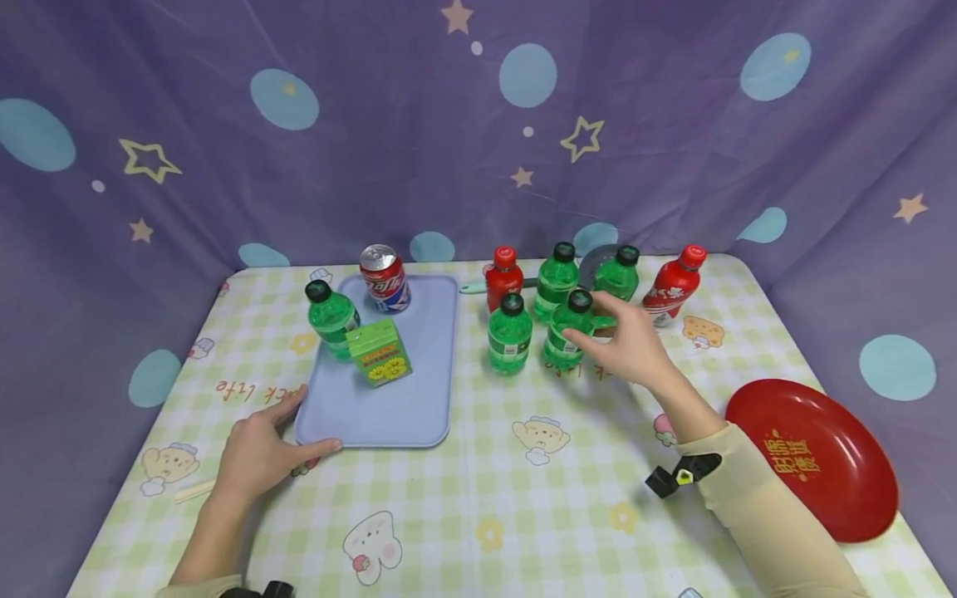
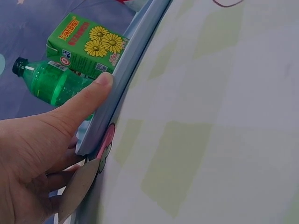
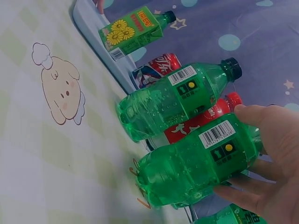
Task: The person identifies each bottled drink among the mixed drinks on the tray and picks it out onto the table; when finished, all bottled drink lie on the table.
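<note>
My left hand point(image 1: 265, 448) holds the near left corner of a light blue tray point(image 1: 419, 415), its thumb along the front rim and its fingers at the left side. On the tray stand a red cola can point(image 1: 386, 282), a green chrysanthemum drink carton point(image 1: 380, 357) and a green soda bottle point(image 1: 331, 320). My right hand point(image 1: 624, 345) grips another green soda bottle point(image 3: 191, 161) standing on the table, thumb across its front. The fingers go round its far side and are partly hidden in the head view. A second green bottle point(image 1: 510, 340) stands just left of it.
Behind the gripped bottle are two more green bottles point(image 1: 557, 282) and a red bottle point(image 1: 504, 282). Another red bottle point(image 1: 673, 286) stands to the right. A dark pan point(image 1: 591, 264) with a mint handle lies at the back edge. A red oval plate point(image 1: 830, 465) is at right.
</note>
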Action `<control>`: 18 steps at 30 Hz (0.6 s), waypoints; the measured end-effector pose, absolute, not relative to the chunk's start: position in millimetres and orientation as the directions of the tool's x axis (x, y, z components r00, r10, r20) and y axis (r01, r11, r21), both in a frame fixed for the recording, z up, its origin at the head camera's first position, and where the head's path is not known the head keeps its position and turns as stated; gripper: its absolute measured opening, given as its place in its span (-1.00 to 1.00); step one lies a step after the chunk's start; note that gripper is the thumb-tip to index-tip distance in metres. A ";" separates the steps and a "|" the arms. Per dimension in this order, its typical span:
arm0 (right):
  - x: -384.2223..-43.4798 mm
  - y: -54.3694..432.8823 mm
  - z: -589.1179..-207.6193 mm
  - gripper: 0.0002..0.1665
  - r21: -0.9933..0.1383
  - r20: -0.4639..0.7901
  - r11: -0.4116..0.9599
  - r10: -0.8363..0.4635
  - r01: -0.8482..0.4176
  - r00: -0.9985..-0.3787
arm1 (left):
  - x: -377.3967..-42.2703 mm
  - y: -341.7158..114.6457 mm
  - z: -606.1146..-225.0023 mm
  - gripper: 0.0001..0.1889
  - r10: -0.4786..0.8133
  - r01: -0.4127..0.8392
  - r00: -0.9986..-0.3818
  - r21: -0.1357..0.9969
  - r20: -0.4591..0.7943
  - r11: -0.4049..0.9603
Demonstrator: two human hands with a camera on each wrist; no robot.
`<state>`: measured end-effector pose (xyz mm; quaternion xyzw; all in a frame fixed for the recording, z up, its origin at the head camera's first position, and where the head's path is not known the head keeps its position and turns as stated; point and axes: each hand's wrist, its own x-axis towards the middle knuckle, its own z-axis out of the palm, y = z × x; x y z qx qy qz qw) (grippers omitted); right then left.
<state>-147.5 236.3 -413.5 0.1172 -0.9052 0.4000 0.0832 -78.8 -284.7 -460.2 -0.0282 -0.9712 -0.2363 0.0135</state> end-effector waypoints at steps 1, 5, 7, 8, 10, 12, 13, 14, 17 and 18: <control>-147.6 236.9 -413.3 -0.35 -0.708 0.241 0.649 -0.147 -0.278 -0.959 | -79.0 -284.4 -459.9 0.19 0.047 0.056 -0.998 0.458 0.030 0.887; -148.1 238.5 -412.7 -0.37 -0.724 0.226 0.634 -0.156 -0.273 -0.962 | -78.9 -284.1 -458.8 0.20 0.043 0.041 -0.999 0.458 0.005 0.888; -148.3 239.1 -412.4 -0.37 -0.731 0.220 0.627 -0.161 -0.271 -0.962 | -79.0 -284.2 -458.4 0.20 0.044 0.043 -0.999 0.458 0.009 0.888; -148.5 239.5 -412.3 -0.38 -0.733 0.217 0.624 -0.163 -0.271 -0.962 | -79.2 -284.3 -458.3 0.19 0.045 0.046 -0.999 0.458 0.013 0.888; -148.4 240.2 -411.3 -0.40 -0.736 0.213 0.620 -0.167 -0.270 -0.963 | -79.9 -284.2 -458.3 0.19 0.045 0.051 -0.999 0.458 0.023 0.888; -148.5 241.2 -410.7 -0.40 -0.736 0.209 0.621 -0.171 -0.270 -0.963 | -80.5 -284.1 -458.6 0.19 0.044 0.051 -0.999 0.456 0.026 0.888; -148.4 241.6 -410.5 -0.40 -0.735 0.206 0.622 -0.175 -0.270 -0.963 | -80.6 -284.1 -458.9 0.19 0.043 0.050 -0.999 0.455 0.026 0.889; -148.0 241.8 -410.0 -0.39 -0.732 0.204 0.625 -0.178 -0.271 -0.963 | -80.6 -284.0 -459.1 0.19 0.043 0.049 -0.999 0.455 0.024 0.889; -147.1 242.3 -410.6 -0.37 -0.722 0.204 0.634 -0.188 -0.277 -0.961 | -80.0 -284.1 -459.4 0.19 0.042 0.044 -0.999 0.454 0.014 0.890; -146.6 242.3 -411.0 -0.38 -0.718 0.209 0.635 -0.192 -0.283 -0.959 | -79.7 -284.2 -459.3 0.19 0.043 0.043 -0.999 0.454 0.011 0.890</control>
